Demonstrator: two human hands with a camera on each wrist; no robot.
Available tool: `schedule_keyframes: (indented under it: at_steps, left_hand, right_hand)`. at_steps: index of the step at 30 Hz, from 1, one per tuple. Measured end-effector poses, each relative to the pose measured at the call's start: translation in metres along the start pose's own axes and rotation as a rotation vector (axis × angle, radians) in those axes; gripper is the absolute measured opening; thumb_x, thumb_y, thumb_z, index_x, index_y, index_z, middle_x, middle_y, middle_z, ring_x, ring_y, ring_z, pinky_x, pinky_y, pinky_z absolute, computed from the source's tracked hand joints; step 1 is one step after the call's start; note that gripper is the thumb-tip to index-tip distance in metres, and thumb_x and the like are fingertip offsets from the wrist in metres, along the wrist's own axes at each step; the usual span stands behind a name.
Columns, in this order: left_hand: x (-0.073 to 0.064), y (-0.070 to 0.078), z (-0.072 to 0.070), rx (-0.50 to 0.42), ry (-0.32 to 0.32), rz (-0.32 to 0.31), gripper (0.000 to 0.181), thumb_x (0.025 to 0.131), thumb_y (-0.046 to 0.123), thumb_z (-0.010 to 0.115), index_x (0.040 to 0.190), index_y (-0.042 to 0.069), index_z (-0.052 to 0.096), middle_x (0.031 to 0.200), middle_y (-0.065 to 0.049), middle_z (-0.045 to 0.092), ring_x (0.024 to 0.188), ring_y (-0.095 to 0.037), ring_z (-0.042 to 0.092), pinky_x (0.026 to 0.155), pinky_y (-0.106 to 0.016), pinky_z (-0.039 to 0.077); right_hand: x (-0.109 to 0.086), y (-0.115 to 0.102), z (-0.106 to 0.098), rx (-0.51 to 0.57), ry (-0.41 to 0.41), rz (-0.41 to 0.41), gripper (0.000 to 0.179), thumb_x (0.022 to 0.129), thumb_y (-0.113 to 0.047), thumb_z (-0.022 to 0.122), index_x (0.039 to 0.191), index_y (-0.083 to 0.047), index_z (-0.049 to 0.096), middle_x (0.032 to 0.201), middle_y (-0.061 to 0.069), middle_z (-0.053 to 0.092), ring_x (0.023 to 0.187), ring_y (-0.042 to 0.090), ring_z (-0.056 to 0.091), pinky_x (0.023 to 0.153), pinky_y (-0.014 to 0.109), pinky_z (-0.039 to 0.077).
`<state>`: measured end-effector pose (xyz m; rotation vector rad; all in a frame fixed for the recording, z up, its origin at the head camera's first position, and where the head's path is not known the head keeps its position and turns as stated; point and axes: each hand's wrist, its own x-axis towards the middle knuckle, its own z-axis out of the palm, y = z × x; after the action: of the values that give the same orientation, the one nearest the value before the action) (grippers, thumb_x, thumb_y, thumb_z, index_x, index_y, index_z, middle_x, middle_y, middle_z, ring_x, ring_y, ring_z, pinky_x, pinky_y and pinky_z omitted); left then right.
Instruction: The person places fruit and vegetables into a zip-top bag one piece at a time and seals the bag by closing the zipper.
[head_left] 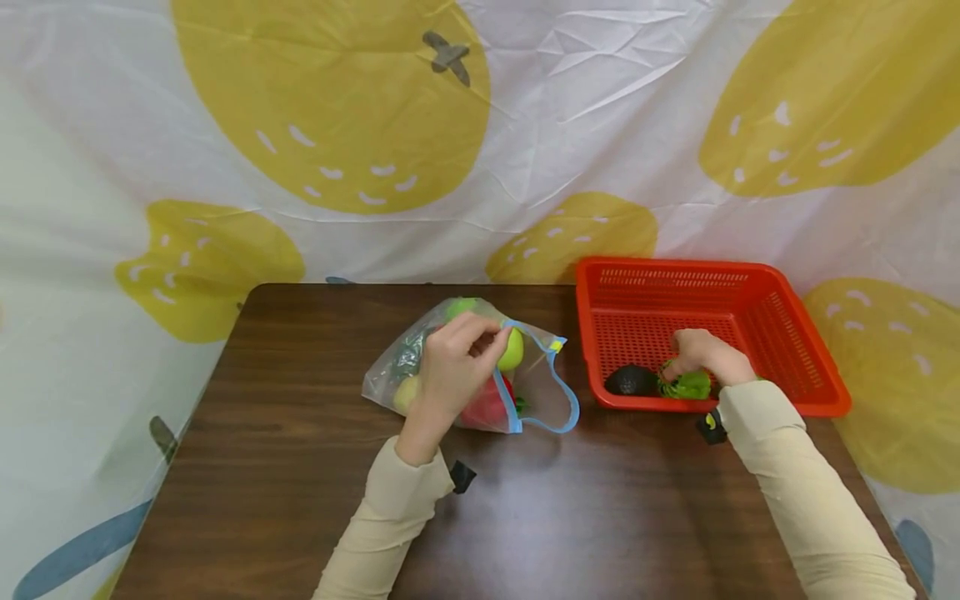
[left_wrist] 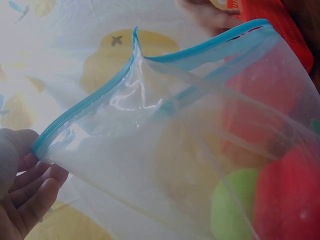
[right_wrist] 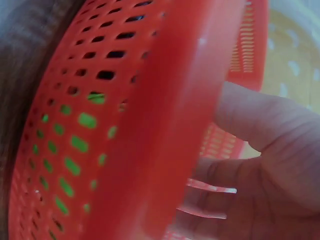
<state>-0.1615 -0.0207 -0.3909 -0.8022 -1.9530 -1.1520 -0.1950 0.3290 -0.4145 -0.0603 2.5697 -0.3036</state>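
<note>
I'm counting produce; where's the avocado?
In the head view's right half, the avocado lies in the red basket, at its near-left corner, beside the green item.

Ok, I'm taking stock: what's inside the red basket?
In the red basket, a dark rounded item and a green item lie by the near side. The right hand partly covers the green item; anything beneath that hand is hidden.

A clear bag [head_left: 576,408] with blue edging lay left of the red basket [head_left: 675,267], its mouth open, its edge pinched by the left hand [head_left: 453,362], red and green pieces inside. A bright green, frilly piece [head_left: 690,386] sat in the basket, under the right hand [head_left: 705,354].
</note>
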Motion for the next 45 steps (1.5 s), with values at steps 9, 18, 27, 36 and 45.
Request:
schedule_keyframes:
  at_steps: [9, 18, 27, 36, 45]
  left_hand:
    - [-0.001, 0.001, 0.000, -0.018, -0.006, -0.009, 0.008, 0.077, 0.001, 0.070, 0.071, 0.002, 0.066, 0.065, -0.005, 0.059, 0.053, -0.012, 0.052, 0.049, -0.020, 0.046]
    - [0.000, 0.002, 0.000, -0.016, -0.013, -0.007, 0.008, 0.078, 0.001, 0.070, 0.071, 0.002, 0.066, 0.065, -0.005, 0.059, 0.054, -0.012, 0.052, 0.050, -0.020, 0.046]
    - [0.001, 0.002, 0.001, -0.013, -0.019, -0.002, 0.007, 0.078, 0.001, 0.070, 0.072, 0.001, 0.067, 0.066, -0.005, 0.059, 0.054, -0.012, 0.052, 0.050, -0.020, 0.046]
    - [0.000, 0.002, 0.002, -0.006, -0.020, 0.001, 0.007, 0.078, 0.001, 0.070, 0.072, 0.002, 0.067, 0.066, -0.005, 0.059, 0.054, -0.012, 0.053, 0.050, -0.020, 0.046]
    - [0.001, 0.004, 0.002, 0.001, -0.013, 0.002, 0.007, 0.077, 0.001, 0.070, 0.071, 0.002, 0.067, 0.065, -0.004, 0.059, 0.054, -0.011, 0.053, 0.050, -0.020, 0.046]
  right_hand:
    - [-0.004, 0.008, 0.007, -0.006, -0.065, -0.004, 0.064, 0.066, 0.002, 0.071, 0.121, 0.015, 0.041, 0.106, 0.028, 0.049, 0.082, 0.031, 0.048, 0.057, 0.031, 0.043]
    - [0.001, 0.018, 0.013, -0.106, -0.042, 0.004, 0.077, 0.073, -0.014, 0.077, 0.129, 0.018, 0.034, 0.121, 0.037, 0.044, 0.107, 0.046, 0.047, 0.079, 0.047, 0.049]
    - [-0.006, 0.042, 0.011, -0.003, 0.132, -0.105, 0.077, 0.069, -0.030, 0.079, 0.117, 0.017, 0.043, 0.108, 0.033, 0.054, 0.096, 0.044, 0.054, 0.079, 0.053, 0.047]
    - [-0.049, 0.033, -0.005, 0.207, 0.469, -0.237, 0.063, 0.071, -0.021, 0.080, 0.116, 0.005, 0.045, 0.101, 0.021, 0.053, 0.085, 0.030, 0.049, 0.069, 0.038, 0.043]
    - [-0.081, -0.034, 0.014, 0.486, 0.558, -0.603, 0.067, 0.064, 0.000, 0.081, 0.120, -0.002, 0.045, 0.112, 0.006, 0.051, 0.098, 0.008, 0.051, 0.075, 0.015, 0.050]
